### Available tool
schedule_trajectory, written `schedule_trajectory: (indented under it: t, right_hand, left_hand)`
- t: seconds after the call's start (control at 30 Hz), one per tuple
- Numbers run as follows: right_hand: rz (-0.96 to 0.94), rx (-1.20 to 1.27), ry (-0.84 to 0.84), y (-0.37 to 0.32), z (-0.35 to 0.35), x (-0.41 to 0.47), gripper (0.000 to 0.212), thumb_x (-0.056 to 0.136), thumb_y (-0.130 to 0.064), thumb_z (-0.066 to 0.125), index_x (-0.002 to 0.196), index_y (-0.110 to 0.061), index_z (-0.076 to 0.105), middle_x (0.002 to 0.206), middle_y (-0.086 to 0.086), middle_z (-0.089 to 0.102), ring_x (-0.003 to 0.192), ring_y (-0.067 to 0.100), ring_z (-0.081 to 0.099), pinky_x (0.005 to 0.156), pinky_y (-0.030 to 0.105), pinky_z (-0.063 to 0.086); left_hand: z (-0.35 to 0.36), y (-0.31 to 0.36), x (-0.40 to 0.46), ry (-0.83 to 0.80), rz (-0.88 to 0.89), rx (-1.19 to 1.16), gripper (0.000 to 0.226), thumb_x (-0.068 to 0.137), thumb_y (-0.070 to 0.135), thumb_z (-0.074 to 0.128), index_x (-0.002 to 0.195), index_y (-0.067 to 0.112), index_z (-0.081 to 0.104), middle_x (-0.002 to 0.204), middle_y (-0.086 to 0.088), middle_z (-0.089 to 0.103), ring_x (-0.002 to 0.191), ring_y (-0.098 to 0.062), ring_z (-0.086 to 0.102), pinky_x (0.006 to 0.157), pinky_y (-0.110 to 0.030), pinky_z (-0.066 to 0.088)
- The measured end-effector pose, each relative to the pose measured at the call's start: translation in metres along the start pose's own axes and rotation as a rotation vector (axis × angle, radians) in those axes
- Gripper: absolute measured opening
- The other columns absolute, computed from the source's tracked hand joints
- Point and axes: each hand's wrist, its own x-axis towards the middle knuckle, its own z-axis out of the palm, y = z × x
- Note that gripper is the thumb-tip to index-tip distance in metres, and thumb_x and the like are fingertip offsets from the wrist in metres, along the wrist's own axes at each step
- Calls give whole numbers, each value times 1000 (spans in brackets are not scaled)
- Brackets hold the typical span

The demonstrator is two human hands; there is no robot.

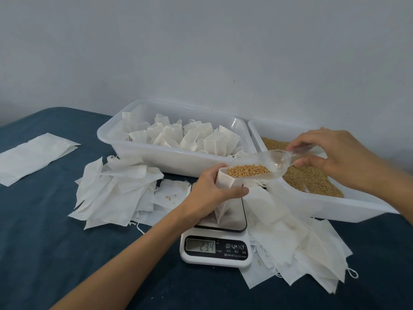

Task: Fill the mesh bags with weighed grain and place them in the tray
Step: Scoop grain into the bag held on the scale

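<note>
My left hand (212, 189) grips a white mesh bag (225, 206) that stands upright on the scale (216, 247), whose display shows digits. My right hand (335, 153) pinches the handle of a clear plastic scoop (257, 163) loaded with golden grain (248, 170); the scoop's mouth lies at the bag's open top. A white tray (169, 157) behind the scale holds several filled, tied bags (190, 135). To the right, a second white tray (335, 204) holds loose grain (312, 177).
Empty mesh bags lie in loose piles left of the scale (116, 191) and at its right front (297, 247). A flat white packet (33, 157) lies at the far left on the dark blue table cover (44, 242). A pale wall stands behind the trays.
</note>
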Motion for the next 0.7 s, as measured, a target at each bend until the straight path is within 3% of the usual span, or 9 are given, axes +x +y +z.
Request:
schedule_trajectory:
  t: [0.07, 0.13, 0.3, 0.43, 0.57, 0.63, 0.7]
  right_hand:
    - [67, 101, -27, 3, 10, -2, 25, 83, -14, 79, 94, -34, 69, 94, -24, 69, 98, -19, 57, 86, 12, 41]
    - [116, 173, -47, 9, 21, -3, 24, 85, -10, 78, 97, -29, 70, 95, -21, 71, 99, -17, 60, 79, 3, 42]
    - [182, 290, -68, 30, 37, -3, 25, 88, -5, 73, 101, -25, 67, 101, -15, 71, 99, -3, 65, 83, 11, 48]
    - [365, 366, -9, 60, 40, -8, 24, 93, -13, 68, 116, -17, 58, 114, -4, 66, 107, 15, 66, 98, 37, 50]
    - [601, 136, -44, 88, 44, -8, 15, 96, -17, 65, 106, -20, 54, 109, 1, 65, 97, 20, 63, 86, 38, 50]
    - [707, -5, -133, 101, 51, -4, 11, 98, -18, 63, 104, -10, 60, 110, 12, 67, 96, 27, 63, 89, 42, 52]
    - [757, -124, -255, 110, 60, 0, 21, 100, -22, 61, 105, -1, 64, 105, 15, 68, 96, 29, 64, 85, 38, 54]
  left_hand:
    - [-1, 0, 0, -13, 3, 2, 41, 87, 15, 84, 126, 19, 69, 118, 2, 78, 111, -16, 73, 95, -27, 56]
    - [-1, -1, 0, -13, -2, 3, 41, 87, 16, 84, 125, 19, 70, 118, 1, 78, 113, -18, 73, 100, -34, 56]
    - [-2, -2, 0, 29, -35, 1, 32, 80, 25, 88, 104, 14, 71, 100, -10, 76, 92, -19, 71, 88, -37, 56]
    - [-1, -1, 1, 33, -34, 16, 28, 84, 21, 87, 104, 14, 69, 103, -14, 74, 92, -17, 69, 86, -35, 54]
    - [-1, -2, 0, 56, -53, 67, 21, 88, 22, 85, 103, 18, 71, 103, -10, 76, 98, -25, 73, 87, -33, 55]
    - [0, -4, -1, 68, -74, 86, 20, 89, 26, 84, 105, 21, 73, 101, -6, 78, 101, -25, 74, 85, -30, 57]
    - [0, -6, -1, 67, -89, 106, 20, 89, 31, 83, 106, 23, 75, 99, -1, 80, 99, -21, 75, 86, -32, 55]
